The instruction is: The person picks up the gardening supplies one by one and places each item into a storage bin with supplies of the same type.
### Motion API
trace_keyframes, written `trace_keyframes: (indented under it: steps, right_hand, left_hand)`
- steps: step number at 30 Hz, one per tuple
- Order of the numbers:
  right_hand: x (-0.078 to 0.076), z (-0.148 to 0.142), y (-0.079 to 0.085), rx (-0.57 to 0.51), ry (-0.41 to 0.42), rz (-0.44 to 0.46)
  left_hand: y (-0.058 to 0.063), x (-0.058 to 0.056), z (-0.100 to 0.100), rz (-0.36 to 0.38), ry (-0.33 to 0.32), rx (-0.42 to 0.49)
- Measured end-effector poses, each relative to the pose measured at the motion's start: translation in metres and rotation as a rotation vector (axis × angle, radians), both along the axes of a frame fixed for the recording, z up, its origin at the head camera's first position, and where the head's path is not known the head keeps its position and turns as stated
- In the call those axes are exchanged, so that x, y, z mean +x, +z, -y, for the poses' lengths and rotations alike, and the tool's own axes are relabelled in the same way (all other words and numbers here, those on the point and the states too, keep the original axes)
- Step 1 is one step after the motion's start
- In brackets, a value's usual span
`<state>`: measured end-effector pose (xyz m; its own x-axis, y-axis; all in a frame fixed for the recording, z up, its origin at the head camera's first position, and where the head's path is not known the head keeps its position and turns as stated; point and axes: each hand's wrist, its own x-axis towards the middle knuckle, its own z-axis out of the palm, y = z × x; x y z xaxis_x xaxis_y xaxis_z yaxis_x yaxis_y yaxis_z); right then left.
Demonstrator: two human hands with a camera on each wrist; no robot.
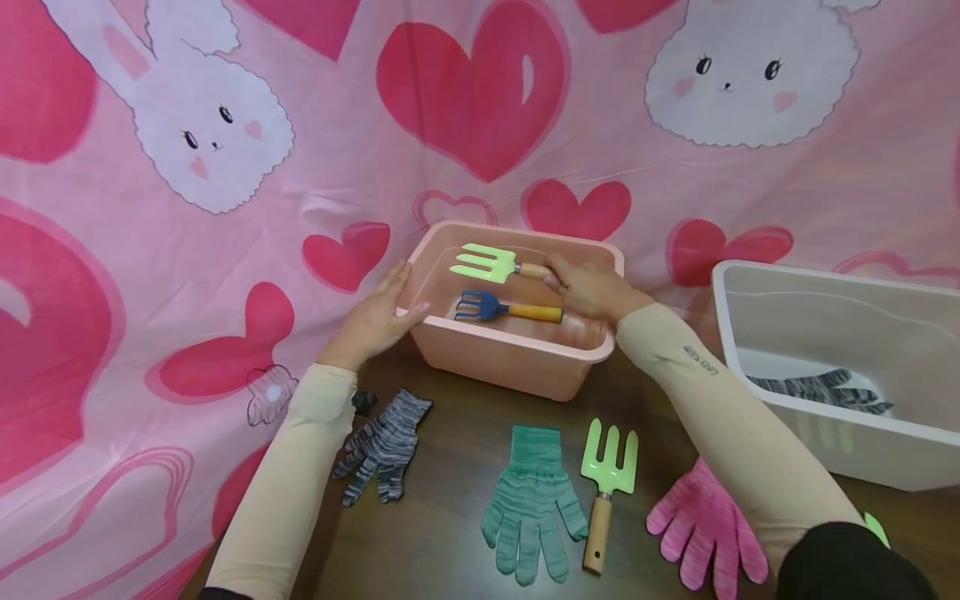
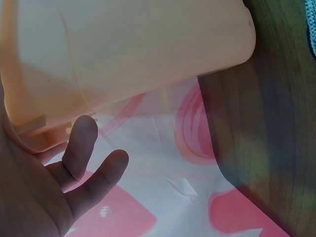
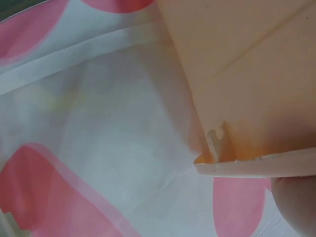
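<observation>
A peach-pink plastic bin (image 1: 495, 354) stands at the back of the table. My left hand (image 1: 371, 321) holds its left end, the thumb lying over the front rim; two fingers (image 2: 106, 175) spread below the rim in the left wrist view. My right hand (image 1: 592, 287) grips the wooden handle of a light green garden hand fork (image 1: 487, 264) over the inside of the bin, prongs pointing left. Inside lies a blue hand cultivator (image 1: 487, 307) with a yellow handle. The right wrist view shows mainly the bin's outer wall (image 3: 256, 64), with part of the hand at the lower right.
Nearer on the table lie a grey striped glove (image 1: 390, 446), a green glove (image 1: 531, 500), another light green hand fork (image 1: 609, 483) and a pink glove (image 1: 705, 529) partly under my right forearm. A white bin (image 1: 847, 429) at right holds a grey glove (image 1: 825, 389). A pink patterned cloth (image 1: 337, 125) hangs behind.
</observation>
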<state>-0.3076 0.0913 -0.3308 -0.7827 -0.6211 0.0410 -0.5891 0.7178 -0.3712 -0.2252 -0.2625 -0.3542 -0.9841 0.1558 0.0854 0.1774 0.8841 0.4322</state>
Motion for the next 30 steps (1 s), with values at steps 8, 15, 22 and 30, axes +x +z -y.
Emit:
trace_keyframes:
  steps: [8, 15, 22, 30]
  right_hand:
    - [-0.025, -0.003, 0.005, 0.057, 0.055, -0.082]
    - [-0.043, 0.001, 0.003, 0.128, 0.036, -0.067]
    - [-0.042, 0.004, -0.001, 0.143, 0.000, -0.040]
    - [-0.043, 0.004, -0.005, 0.207, -0.012, -0.090]
  left_hand:
    - [0.001, -0.002, -0.002, 0.017, 0.008, 0.003]
    - [-0.001, 0.002, -0.002, -0.015, 0.005, 0.027]
    - [-0.003, 0.006, -0.003, -0.015, 0.016, 0.050]
    - [-0.004, 0.003, -0.003, -0.025, 0.006, 0.042]
